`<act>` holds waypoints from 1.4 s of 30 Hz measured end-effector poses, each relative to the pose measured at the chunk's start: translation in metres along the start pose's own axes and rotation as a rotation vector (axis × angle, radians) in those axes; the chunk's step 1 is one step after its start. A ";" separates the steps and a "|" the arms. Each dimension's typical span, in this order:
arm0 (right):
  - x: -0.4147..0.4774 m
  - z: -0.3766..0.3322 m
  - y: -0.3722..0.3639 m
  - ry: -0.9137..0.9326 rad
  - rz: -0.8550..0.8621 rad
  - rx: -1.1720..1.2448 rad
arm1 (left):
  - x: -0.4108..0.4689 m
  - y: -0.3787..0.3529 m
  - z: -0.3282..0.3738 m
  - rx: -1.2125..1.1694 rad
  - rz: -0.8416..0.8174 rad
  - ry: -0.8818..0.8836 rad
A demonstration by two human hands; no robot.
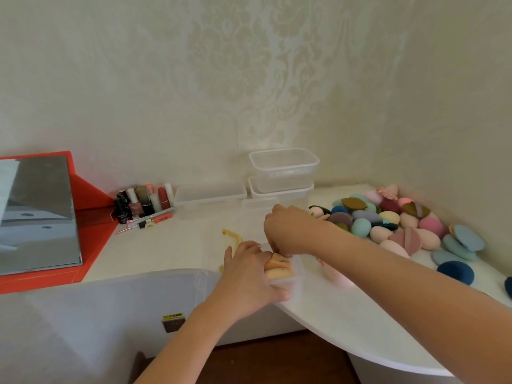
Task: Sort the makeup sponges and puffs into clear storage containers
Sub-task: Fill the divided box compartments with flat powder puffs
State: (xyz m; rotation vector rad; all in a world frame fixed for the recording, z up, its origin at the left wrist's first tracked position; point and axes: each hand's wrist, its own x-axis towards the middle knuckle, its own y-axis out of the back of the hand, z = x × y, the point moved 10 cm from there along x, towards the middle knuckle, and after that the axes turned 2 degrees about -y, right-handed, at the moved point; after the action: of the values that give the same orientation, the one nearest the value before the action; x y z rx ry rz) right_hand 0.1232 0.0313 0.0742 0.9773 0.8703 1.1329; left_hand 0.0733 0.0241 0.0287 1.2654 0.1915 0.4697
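The clear container (296,273) being filled sits at the near edge of the white tabletop (171,245), roughly centre. It already holds several peach sponges (277,268) packed side by side.

The left hand (249,275) has its grip wrapped round the container's left and near wall, thumb on the near side, steadying it. The right hand (288,231) comes in from above with its fingers bent down onto the sponges. Their tips are hidden, so I cannot tell whether this grip pinches a sponge or only presses on it.

To do this step well, I would seat each sponge below the rim, narrow end tucked against its neighbour, so a lid could close later. The container is light and close to the edge, so the left hand should brace it against the push and perhaps draw it farther in.

A pink sponge (336,275) lies just right of the container, partly under the right forearm. Farther right, the mixed pile of sponges and puffs (388,220) waits along the wall, so most of the sorting seems undone. Two stacked empty containers (282,170) stand at the far side. Cosmetic bottles (141,203) and a mirror (38,214) are on the left.
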 end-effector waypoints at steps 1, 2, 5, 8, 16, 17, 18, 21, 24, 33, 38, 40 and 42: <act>0.002 -0.002 0.001 0.007 0.020 -0.013 | 0.000 0.000 0.000 0.012 0.000 -0.008; 0.004 -0.003 0.001 0.015 0.045 -0.015 | 0.000 0.000 0.001 0.022 0.000 -0.018; 0.002 0.006 -0.008 0.001 0.067 0.083 | 0.001 0.000 0.001 0.013 0.006 -0.047; 0.001 0.014 -0.015 -0.031 0.060 0.189 | 0.001 0.001 0.001 0.009 0.025 -0.066; 0.010 0.008 -0.028 0.004 -0.109 0.264 | -0.001 0.004 0.002 -0.079 0.080 -0.081; 0.011 0.006 -0.029 0.015 -0.137 0.250 | -0.001 0.003 0.001 -0.073 0.074 -0.073; 0.011 0.004 -0.030 0.030 -0.171 0.235 | -0.001 0.003 0.000 -0.059 0.066 -0.061; 0.011 0.005 -0.039 0.064 -0.321 0.210 | -0.002 0.000 -0.003 -0.055 0.037 -0.019; 0.013 0.009 -0.044 0.111 -0.400 0.193 | 0.001 -0.003 -0.003 -0.026 0.019 -0.029; -0.042 0.054 0.037 0.043 0.013 0.822 | 0.006 0.001 -0.007 -0.067 0.061 -0.008; -0.085 0.113 0.014 -0.203 0.144 0.887 | 0.004 0.002 -0.002 -0.036 0.090 -0.039; -0.097 0.130 -0.011 -0.338 0.148 0.850 | 0.003 -0.001 -0.002 -0.008 0.074 -0.044; -0.104 0.134 -0.030 -0.414 0.139 0.833 | 0.003 -0.003 -0.004 -0.012 0.053 -0.022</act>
State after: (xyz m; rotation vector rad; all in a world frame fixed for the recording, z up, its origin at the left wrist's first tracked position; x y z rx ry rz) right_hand 0.2351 -0.0974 0.0982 1.9013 0.9480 0.6137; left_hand 0.0754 0.0279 0.0250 1.2661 0.1369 0.5016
